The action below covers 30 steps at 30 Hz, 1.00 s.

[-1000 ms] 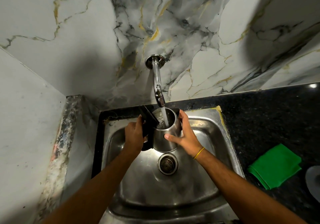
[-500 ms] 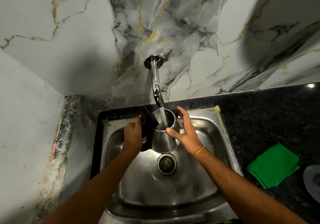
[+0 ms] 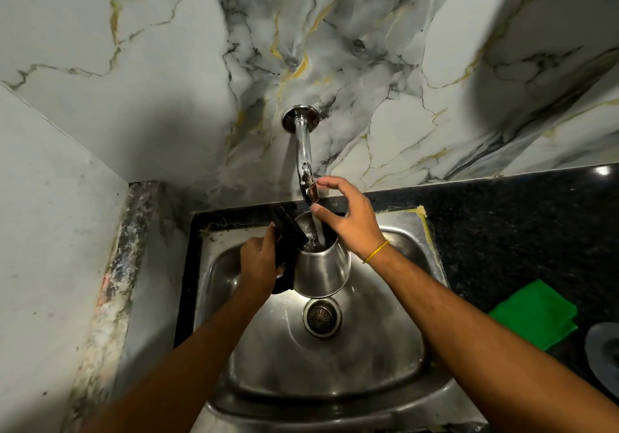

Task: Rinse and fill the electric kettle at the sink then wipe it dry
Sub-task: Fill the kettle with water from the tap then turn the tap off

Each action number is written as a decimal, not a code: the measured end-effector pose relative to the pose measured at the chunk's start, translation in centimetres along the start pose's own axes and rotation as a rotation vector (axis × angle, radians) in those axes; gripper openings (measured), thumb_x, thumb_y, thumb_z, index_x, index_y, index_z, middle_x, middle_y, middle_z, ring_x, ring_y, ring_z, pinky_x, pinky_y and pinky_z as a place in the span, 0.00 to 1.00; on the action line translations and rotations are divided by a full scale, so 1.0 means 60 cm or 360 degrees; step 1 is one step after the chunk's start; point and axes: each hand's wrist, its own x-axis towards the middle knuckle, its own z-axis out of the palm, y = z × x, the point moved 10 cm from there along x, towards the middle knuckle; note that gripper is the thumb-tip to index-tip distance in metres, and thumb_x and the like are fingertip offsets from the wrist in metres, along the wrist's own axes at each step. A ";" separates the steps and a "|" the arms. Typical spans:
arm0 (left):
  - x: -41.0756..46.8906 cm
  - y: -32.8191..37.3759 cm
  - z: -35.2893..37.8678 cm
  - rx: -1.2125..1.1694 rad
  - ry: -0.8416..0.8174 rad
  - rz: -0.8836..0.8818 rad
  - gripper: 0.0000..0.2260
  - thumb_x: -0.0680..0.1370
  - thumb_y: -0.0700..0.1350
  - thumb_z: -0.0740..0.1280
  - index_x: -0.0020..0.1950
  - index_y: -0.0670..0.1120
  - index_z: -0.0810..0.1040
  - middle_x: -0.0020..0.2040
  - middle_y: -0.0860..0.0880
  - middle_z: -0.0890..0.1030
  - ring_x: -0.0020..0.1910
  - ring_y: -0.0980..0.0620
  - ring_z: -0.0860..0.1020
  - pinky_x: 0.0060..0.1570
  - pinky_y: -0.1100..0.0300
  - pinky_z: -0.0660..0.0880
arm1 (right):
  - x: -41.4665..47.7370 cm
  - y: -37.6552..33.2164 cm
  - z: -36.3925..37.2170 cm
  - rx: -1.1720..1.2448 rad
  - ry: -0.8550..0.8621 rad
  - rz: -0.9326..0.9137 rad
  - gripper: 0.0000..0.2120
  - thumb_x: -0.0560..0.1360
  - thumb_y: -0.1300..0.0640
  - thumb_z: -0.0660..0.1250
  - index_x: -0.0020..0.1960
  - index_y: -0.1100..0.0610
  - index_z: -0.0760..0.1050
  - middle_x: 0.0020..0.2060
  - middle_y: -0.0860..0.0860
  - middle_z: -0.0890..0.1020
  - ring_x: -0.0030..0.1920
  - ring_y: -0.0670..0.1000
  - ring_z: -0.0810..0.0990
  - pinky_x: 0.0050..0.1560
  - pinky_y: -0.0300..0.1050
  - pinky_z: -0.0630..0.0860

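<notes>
A steel electric kettle (image 3: 323, 273) with a black handle and its black lid raised hangs over the steel sink (image 3: 395, 359), under the wall tap (image 3: 305, 161). Water streams from the tap's spout into the open kettle. My left hand (image 3: 259, 265) grips the kettle's handle. My right hand (image 3: 345, 216) is off the kettle, above its rim, with thumb and forefinger spread around the tap's end (image 3: 311, 194); whether they touch it I cannot tell. A folded green cloth (image 3: 534, 313) lies on the black counter to the right.
The sink's drain (image 3: 322, 318) sits just below the kettle. A grey round object (image 3: 604, 352) is cut off at the right edge beside the cloth. A marble wall rises behind the sink, and a plain wall closes the left side.
My right hand left the kettle's side and rose to the tap's end. The kettle stays under the running water in my left hand.
</notes>
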 end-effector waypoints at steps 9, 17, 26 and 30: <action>0.000 -0.003 -0.009 0.0013 0.0111 -0.0033 0.19 0.82 0.53 0.63 0.38 0.41 0.80 0.29 0.51 0.76 0.31 0.53 0.75 0.33 0.59 0.73 | 0.041 -0.027 0.014 -0.0124 -0.0090 -0.0022 0.18 0.72 0.51 0.81 0.61 0.54 0.86 0.46 0.38 0.84 0.52 0.42 0.83 0.57 0.34 0.76; -0.004 -0.006 0.000 -0.0177 0.0112 -0.0063 0.29 0.71 0.72 0.58 0.24 0.51 0.79 0.21 0.53 0.78 0.23 0.57 0.77 0.26 0.65 0.71 | 0.050 -0.031 0.018 -0.0217 -0.0150 -0.0063 0.19 0.73 0.52 0.80 0.63 0.55 0.86 0.50 0.37 0.84 0.52 0.37 0.83 0.60 0.31 0.75; -0.014 0.020 0.010 -0.0258 0.0075 0.0075 0.24 0.74 0.65 0.59 0.26 0.52 0.80 0.24 0.59 0.81 0.25 0.65 0.78 0.26 0.74 0.69 | 0.051 -0.035 0.022 -0.0250 -0.0212 -0.0066 0.21 0.75 0.51 0.79 0.65 0.55 0.85 0.61 0.51 0.87 0.64 0.48 0.83 0.71 0.47 0.77; -0.015 0.010 0.013 -0.0294 0.0068 0.0012 0.22 0.71 0.68 0.59 0.26 0.57 0.82 0.22 0.56 0.79 0.23 0.62 0.77 0.25 0.70 0.69 | 0.051 -0.037 0.020 -0.0228 -0.0201 -0.0094 0.19 0.74 0.51 0.79 0.64 0.54 0.85 0.60 0.50 0.88 0.62 0.47 0.84 0.70 0.45 0.77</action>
